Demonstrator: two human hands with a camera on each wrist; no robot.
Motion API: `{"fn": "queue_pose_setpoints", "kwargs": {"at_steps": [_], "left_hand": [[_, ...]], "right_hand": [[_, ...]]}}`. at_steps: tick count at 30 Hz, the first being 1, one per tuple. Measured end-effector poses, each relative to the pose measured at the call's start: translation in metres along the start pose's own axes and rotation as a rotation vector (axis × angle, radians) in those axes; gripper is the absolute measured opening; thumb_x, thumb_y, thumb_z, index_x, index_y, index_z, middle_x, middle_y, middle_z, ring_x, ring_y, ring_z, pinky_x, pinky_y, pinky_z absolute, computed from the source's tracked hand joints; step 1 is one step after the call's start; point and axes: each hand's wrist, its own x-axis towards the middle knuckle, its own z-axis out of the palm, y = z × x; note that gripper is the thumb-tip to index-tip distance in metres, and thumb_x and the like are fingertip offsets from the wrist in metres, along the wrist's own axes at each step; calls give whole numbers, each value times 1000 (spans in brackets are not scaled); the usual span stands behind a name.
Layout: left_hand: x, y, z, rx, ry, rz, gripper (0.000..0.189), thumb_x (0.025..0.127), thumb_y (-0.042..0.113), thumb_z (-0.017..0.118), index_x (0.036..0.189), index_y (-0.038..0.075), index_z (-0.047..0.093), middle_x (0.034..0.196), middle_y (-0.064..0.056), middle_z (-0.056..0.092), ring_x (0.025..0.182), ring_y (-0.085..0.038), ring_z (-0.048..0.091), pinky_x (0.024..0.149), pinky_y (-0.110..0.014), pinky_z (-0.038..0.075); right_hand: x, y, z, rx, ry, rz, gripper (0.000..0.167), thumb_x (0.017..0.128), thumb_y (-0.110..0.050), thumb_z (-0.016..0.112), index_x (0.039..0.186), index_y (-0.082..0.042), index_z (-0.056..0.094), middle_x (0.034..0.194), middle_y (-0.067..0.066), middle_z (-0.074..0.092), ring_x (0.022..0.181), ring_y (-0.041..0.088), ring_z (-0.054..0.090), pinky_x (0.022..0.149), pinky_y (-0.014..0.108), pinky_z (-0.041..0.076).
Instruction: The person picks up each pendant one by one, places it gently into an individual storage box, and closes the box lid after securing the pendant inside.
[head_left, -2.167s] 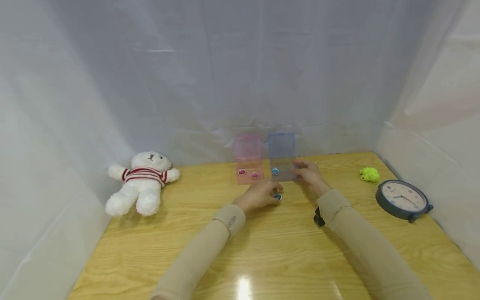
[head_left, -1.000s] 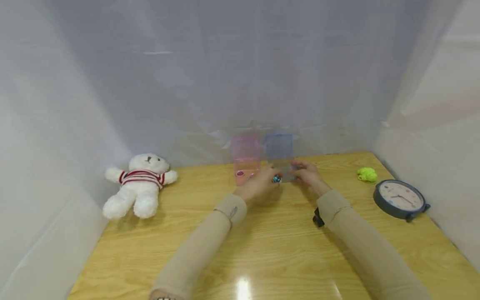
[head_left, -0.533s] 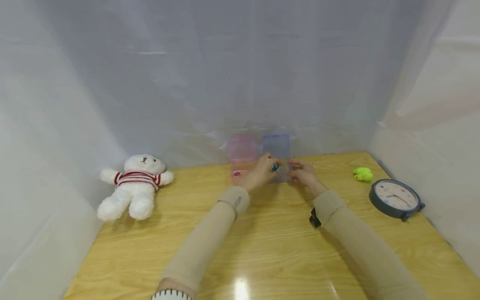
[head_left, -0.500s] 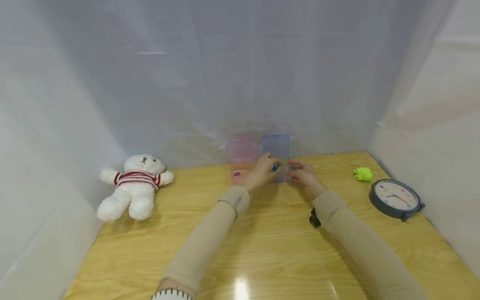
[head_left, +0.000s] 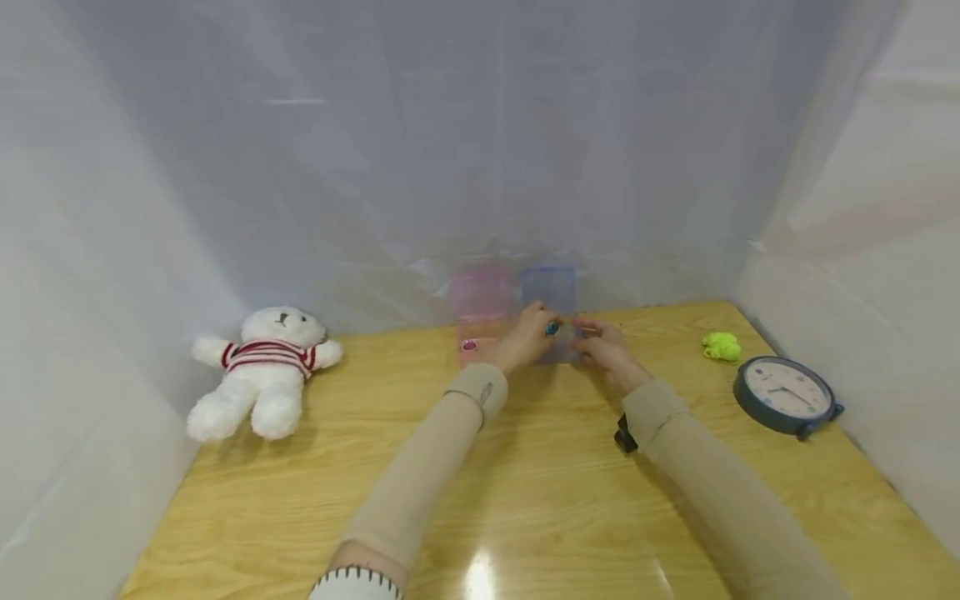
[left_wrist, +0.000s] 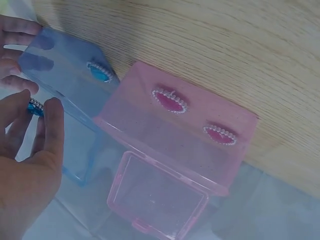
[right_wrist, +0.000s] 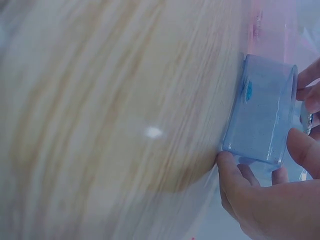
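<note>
My left hand (head_left: 525, 337) pinches a teardrop-shaped blue gem (left_wrist: 35, 107) with a beaded silvery rim between thumb and fingers. It hovers over the clear blue box (left_wrist: 70, 75), whose lid stands raised at the back. Inside that box lies another blue gem (left_wrist: 100, 74). At the box's right end, my right hand (head_left: 611, 348) holds it with thumb and fingertips. Directly left stands a clear pink box (left_wrist: 200, 162), lid also raised, with two pink gems (left_wrist: 169, 101) in it. In the head view my left hand hides one of these.
A white teddy bear (head_left: 262, 375) in a striped sweater lies at the left of the wooden table (head_left: 525, 500). To the right are a yellow-green bundle (head_left: 722, 347) and a round clock (head_left: 783, 393). Pale sheeting (head_left: 390, 150) rises close behind the boxes.
My left hand has picked the blue gem off the table in front of the blue box and carried it back over that box. The right hand has stayed at the box's right end.
</note>
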Motion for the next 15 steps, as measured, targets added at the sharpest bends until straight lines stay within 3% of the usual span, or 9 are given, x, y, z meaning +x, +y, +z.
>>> {"fn": "queue_pose_setpoints", "kwargs": {"at_steps": [8,11,15], "left_hand": [[9,4,7,21,-43,-37,39,103,8,65,143,9,65,136,-14,57,129,-28,59,112,-38,55],[13,4,8,40,-36,-43,39,104,10,65,142,11,66,136,-14,59,129,-28,60,111,-39,56],[17,4,9,61,-42,-41,37,105,11,64,142,12,67,137,-13,61,130,-27,60,111,-38,56]], "right_hand": [[4,3,0,-22,-4,32,60,104,-3,59,160,-9,41,171,18,33,103,14,56,80,25,52],[4,2,0,-47,3,27,61,104,-4,59,161,-9,41,172,18,32,125,25,58,96,33,56],[4,0,1,-51,10,33,62,104,-5,60,162,-9,40,173,19,30,150,35,46,118,47,50]]}}
